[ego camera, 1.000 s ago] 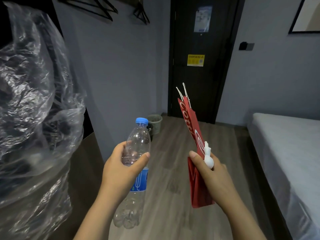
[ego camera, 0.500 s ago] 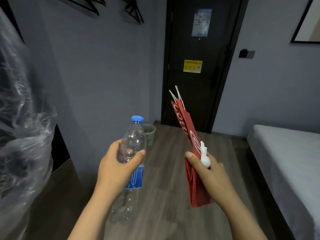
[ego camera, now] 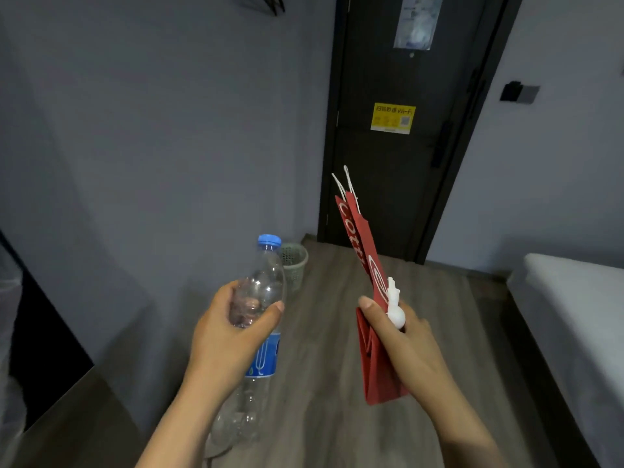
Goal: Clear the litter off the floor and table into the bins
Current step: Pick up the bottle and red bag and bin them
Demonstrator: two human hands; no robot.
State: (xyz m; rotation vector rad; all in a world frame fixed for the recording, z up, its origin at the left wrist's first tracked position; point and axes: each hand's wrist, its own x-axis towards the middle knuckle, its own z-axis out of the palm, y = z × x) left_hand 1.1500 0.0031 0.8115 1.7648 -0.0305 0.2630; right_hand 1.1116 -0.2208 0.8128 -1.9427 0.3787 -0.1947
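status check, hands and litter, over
Left hand grips clear water bottle. Right hand holds red paper bag and small white bottle. Mesh bin ahead by wall, nothing in the way.

We count two grips, the left grip and the right grip. We see one clear bottle with one blue cap, one red paper bag with two white cord handles, and one small white plastic piece. We find one mesh bin, one dark door bearing two notices, a yellow sticker and a pale sheet, one bed and one wall switch. We cannot count the hangers at the top edge.
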